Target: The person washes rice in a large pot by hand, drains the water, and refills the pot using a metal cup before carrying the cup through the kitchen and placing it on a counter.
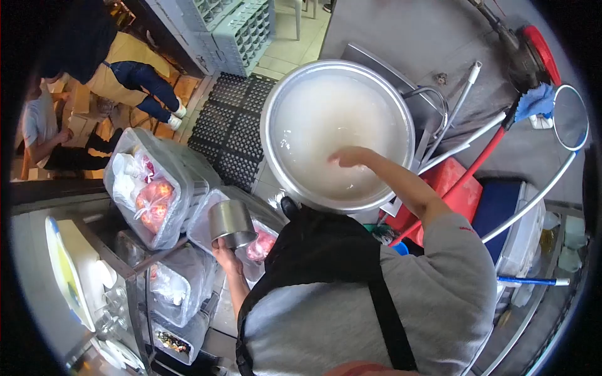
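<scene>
A large round metal pot (268,128) stands in front of me, filled with cloudy whitish water (320,106). My right hand (351,156) reaches over its near right side, at the water's surface. Its fingers point left and look loosely bent and apart, with no object visible in them; the cloudy water hides part of the fingertips. Down on the left, my left hand (227,255) grips a shiny cylindrical metal container (231,222) by its lower side. That container is tilted, above a clear plastic bin (199,229) with bagged reddish food inside.
Clear bins (182,232) with bagged food stand at left, beside a metal rack (141,276). Black rubber mats (229,119) cover the floor beyond. Two people (141,75) (47,128) are at far left. Poles (470,169), a red container (439,188) and a net (569,116) crowd the right.
</scene>
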Motion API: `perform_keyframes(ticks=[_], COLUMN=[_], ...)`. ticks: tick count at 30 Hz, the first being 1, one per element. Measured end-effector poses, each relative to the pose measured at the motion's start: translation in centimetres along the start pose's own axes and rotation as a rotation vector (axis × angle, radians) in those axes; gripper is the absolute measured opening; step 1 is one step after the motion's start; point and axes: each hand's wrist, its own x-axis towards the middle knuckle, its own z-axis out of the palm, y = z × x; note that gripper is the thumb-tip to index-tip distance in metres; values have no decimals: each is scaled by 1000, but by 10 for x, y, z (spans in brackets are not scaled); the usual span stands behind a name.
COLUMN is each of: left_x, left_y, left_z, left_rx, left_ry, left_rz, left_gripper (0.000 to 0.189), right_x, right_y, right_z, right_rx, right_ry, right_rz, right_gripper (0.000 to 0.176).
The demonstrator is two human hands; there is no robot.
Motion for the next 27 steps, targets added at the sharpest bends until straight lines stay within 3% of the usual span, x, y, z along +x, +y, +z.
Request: perform_keyframes(ticks=[2, 6, 9, 12, 16, 19, 20, 21, 22, 23, 27], left_x=[-3, -7, 0, 4, 8, 41, 56, 70, 81, 95, 168], left_y=[-1, 2, 6, 13, 30, 26, 23, 22, 32, 36, 58], left_z=[-8, 0, -1, 7, 18, 15, 16, 17, 25, 35, 56], left_rx=[65, 85, 172, 96, 144, 187, 202, 233, 324, 215, 445], left_ry=[-16, -19, -76, -75, -118, -76, -42, -52, -108, -150, -318], left_rz=[-41, 20, 71, 116, 64, 20, -10, -15, -52, -77, -8], left_gripper=[18, 17, 17, 16, 15, 16, 15, 15, 16, 18, 20], right_x=[32, 65, 112, 81, 38, 85, 80, 90, 79, 73, 45], right_y=[19, 8, 59, 56, 72, 174, 179, 201, 187, 191, 184], right_z=[1, -30, -46, -76, -87, -77, -70, -69, -65, -66, -53], right_rx=[-24, -89, -196, -53, -154, -318, -309, -343, -484, -475, -82], right_ry=[77, 148, 265, 461, 686, 500, 670, 559, 619, 561, 589], right_rz=[-281, -119, -135, 28, 374, 196, 102, 128, 291, 210, 302], right_gripper=[50, 46, 36, 43, 33, 35, 33, 31, 27, 25, 45])
